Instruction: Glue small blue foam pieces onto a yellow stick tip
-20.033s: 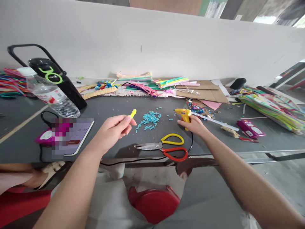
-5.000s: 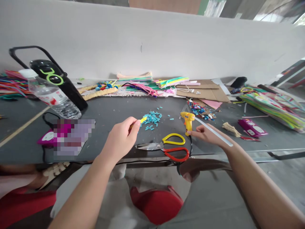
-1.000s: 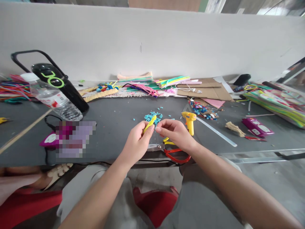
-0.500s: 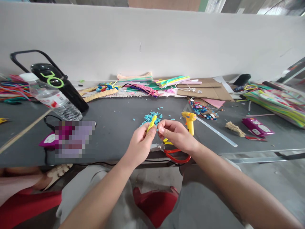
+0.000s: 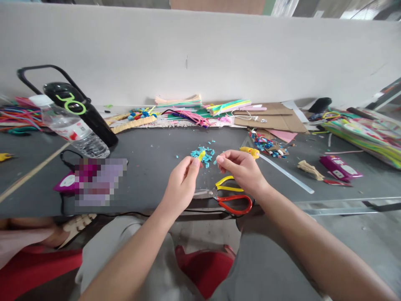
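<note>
Concealed within the left hand [image 5: 181, 179] is the lower end of the yellow piece [image 5: 202, 155]; what, if anything, lies between the right hand's [image 5: 246, 171] fingertips is too small to tell. The right hand covers the glue gun's [image 5: 249, 151] handle; the left, the tips of the scissors [image 5: 211, 194]. Blocky blurring masks part of the purple packet [image 5: 67, 182]. Frame edges crop the far-right bundle of strips [image 5: 365, 138] and the left-edge yellow tool [image 5: 4, 157].
</note>
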{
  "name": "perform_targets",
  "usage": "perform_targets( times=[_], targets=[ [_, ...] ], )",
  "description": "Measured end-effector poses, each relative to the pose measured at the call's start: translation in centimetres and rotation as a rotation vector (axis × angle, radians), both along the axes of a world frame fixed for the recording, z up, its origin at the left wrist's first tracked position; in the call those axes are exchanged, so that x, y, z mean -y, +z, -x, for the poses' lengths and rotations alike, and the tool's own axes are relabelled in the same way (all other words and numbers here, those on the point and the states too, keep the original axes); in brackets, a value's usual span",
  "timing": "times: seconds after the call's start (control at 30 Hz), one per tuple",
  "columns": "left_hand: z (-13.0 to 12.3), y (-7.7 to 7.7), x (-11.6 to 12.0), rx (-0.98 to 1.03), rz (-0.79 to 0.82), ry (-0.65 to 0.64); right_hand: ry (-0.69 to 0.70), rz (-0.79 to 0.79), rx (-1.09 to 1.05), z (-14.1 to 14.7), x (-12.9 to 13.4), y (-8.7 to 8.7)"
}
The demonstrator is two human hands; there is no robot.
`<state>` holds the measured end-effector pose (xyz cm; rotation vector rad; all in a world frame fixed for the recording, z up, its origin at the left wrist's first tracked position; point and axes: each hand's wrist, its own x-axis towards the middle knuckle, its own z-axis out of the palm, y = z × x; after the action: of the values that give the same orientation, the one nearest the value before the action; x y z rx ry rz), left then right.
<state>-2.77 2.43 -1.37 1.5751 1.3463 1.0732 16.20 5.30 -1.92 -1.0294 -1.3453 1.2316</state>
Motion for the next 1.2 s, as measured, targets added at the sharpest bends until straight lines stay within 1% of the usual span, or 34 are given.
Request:
perform_targets(
  times=[0.13,0.4,0.6,0.87,1.2],
  targets=[
    [0.0,0.0,0.0,-0.029,-0.034,-0.008,0.009,-0.02,0.008,-0.4,-0.1,0.1],
    [-0.3,0.1,0.0,-0.018,-0.004,-0.044,0.071,-0.088,0.062,-0.6,0.1,0.3],
    [-0.5,0.0,0.3,-0.015,-0.015,-0.063,-0.003,-0.154,0.133,0.0,0.2,0.0],
    [-0.6,-0.2,0.3,-0.002,0.005,-0.101,-0.033,-0.191,0.14,0.5,0.3,-0.4],
    [-0.5,0.2,0.5,-0.001,0.031,-0.122,-0.094,-0.253,0.171,0.6,0.4,-0.9]
  ],
)
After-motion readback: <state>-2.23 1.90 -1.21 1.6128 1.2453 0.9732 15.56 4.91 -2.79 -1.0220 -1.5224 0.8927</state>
